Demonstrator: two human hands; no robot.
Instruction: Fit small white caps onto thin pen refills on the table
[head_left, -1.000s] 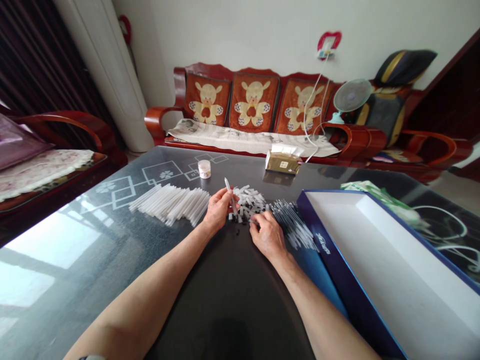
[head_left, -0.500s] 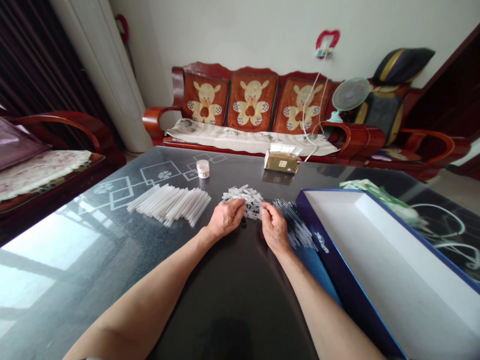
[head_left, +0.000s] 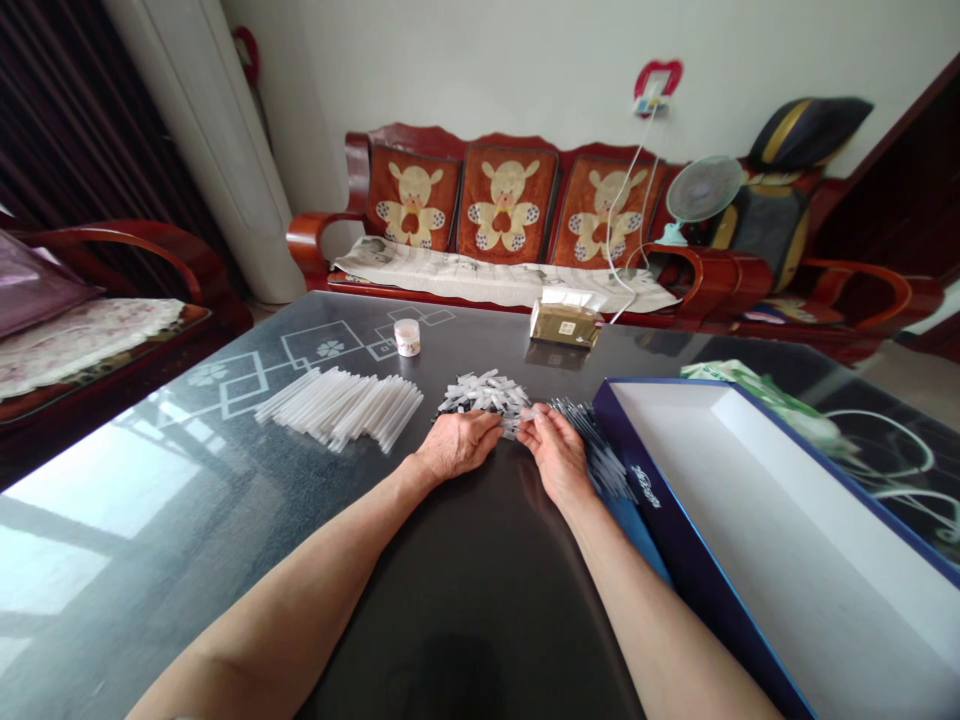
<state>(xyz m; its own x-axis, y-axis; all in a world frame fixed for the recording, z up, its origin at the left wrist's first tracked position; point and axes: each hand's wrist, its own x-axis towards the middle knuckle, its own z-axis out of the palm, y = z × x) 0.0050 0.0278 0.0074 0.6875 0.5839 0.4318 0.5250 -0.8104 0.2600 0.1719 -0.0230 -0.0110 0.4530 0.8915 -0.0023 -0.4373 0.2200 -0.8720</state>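
My left hand (head_left: 461, 443) rests low at the near edge of a heap of small white and black pieces (head_left: 484, 390), its fingers curled together. Whatever is between those fingertips is hidden. Facing it, my right hand (head_left: 556, 455) pinches a small whitish piece (head_left: 529, 413) between thumb and forefinger. Just right of this hand lies a bundle of thin dark sticks (head_left: 600, 450), partly covered by it. Off to the left, a row of translucent white tubes (head_left: 341, 408) is laid side by side on the dark glossy table (head_left: 457, 580).
A large blue box with a white inside (head_left: 720, 480) stands along the right. Farther back are a small white jar (head_left: 407, 338) and a tissue pack (head_left: 565, 322). A green-and-white plastic bag (head_left: 765, 400) lies behind the box. Beyond the table stands a wooden sofa (head_left: 322, 235).
My left hand has shifted slightly right and toward me, uncovering more of the heap. My right hand has turned, its fingers now showing around a small whitish piece.
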